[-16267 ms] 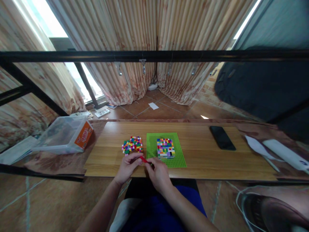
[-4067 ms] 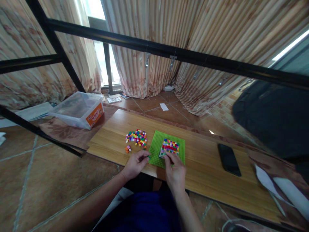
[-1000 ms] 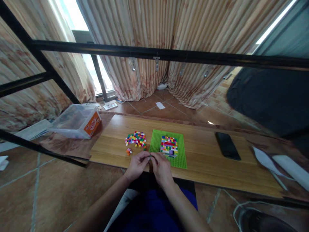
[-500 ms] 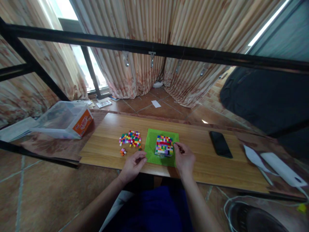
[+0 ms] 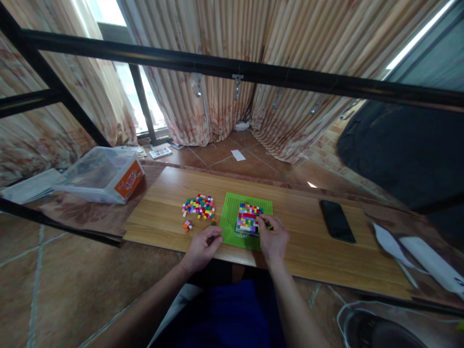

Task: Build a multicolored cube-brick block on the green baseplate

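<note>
A square block of multicoloured toy bricks point(image 5: 247, 220) stands on a green baseplate point(image 5: 229, 217), with a red strip across its top. My right hand point(image 5: 274, 237) reaches over the plate's right side, its pinched fingertips at the block's right edge; whatever is between them is hidden. My left hand point(image 5: 200, 249) rests by the plate's front left corner, thumb and forefinger close together; I cannot make out anything in them. To the left lies a pile of small loose bricks point(image 5: 199, 206). A small orange and pink brick cluster point(image 5: 187, 225) lies nearer to me.
The wooden board point(image 5: 300, 217) bears a black phone point(image 5: 337, 221) on the right. Left of it stands a clear plastic box point(image 5: 97, 176) with an orange label. A white power strip point(image 5: 431, 263) lies at the far right. A black metal bar point(image 5: 217, 63) runs across beyond the board.
A second ago my hands met in front of the plate. My right hand then moved right, and now its fingertips are at the block's right edge. Earlier, the red strip joined the block's top.
</note>
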Demonstrator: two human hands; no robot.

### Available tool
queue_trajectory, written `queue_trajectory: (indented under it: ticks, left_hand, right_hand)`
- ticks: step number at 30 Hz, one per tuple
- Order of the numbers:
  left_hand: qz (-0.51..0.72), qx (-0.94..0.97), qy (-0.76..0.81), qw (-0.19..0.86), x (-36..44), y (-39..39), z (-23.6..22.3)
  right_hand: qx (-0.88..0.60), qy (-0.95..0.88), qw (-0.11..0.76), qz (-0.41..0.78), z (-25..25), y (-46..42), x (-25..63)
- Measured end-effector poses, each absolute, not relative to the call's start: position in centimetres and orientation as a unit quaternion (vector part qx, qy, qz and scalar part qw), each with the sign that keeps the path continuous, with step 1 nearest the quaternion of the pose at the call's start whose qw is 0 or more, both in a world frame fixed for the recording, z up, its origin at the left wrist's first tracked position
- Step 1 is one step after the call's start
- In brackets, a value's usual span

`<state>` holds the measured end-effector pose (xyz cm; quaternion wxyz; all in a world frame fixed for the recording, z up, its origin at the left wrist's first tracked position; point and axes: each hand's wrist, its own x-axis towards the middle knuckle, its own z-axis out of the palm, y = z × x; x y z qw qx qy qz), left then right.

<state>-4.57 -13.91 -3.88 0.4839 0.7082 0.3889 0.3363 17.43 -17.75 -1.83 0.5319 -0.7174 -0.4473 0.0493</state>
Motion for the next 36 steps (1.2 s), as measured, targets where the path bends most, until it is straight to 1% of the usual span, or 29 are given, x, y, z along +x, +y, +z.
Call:
queue_trajectory:
  ticks: [4, 9, 13, 21, 30, 36]
  left_hand:
    - [0.329, 0.719, 0.386, 0.475, -4.6, -13.9, -3.6]
    - [0.327, 0.717, 0.39, 0.476, -4.5, -14.0, -3.3]
    - [0.336, 0.71, 0.392, 0.479, -4.5, -14.0, -3.4]
    - [0.329, 0.721, 0.395, 0.464, -4.4, -14.0, -3.3]
    - [0.327, 0.721, 0.397, 0.465, -4.4, -14.0, -3.5]
    - [0.329, 0.705, 0.396, 0.489, -4.5, -14.0, -3.4]
  right_hand:
    - [-0.709, -0.436, 0.549, 0.075, -1.8, -18.0, 17.6]
    - [-0.73, -0.362, 0.572, 0.092, -1.9, -18.2, 18.5]
    - [-0.737, -0.341, 0.57, 0.12, -2.4, -17.2, 19.3]
    - [-0.741, -0.361, 0.541, 0.165, -2.9, -15.8, 18.6]
    - [-0.708, -0.3, 0.605, 0.207, -3.7, -15.2, 18.5]
    - [-0.682, -0.289, 0.627, 0.243, -3.8, -14.7, 18.9]
